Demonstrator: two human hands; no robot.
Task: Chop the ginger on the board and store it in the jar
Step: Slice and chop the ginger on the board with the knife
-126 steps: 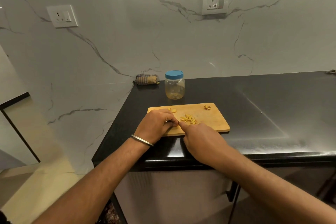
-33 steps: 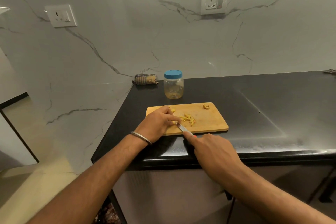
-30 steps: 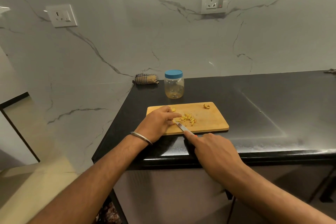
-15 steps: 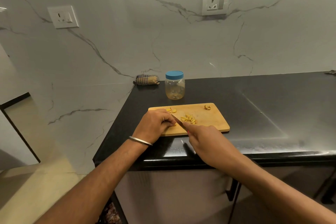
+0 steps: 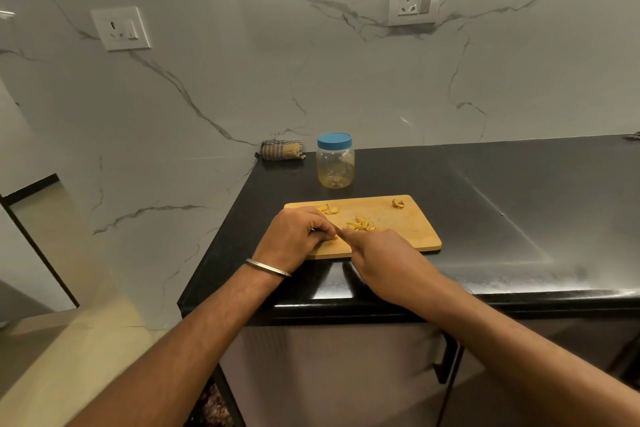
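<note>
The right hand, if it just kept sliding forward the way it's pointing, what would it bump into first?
The right hand points up and left toward the left hand. It would probably meet the left hand's fingertips and the ginger piece they pinch, though depth is hard to judge.

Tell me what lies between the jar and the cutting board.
Only bare black countertop, in the head view: the blue-lidded jar stands just behind the wooden cutting board, apart from it.

We face a grey-veined marble wall carrying two white sockets. Below us runs a glossy black countertop.
</note>
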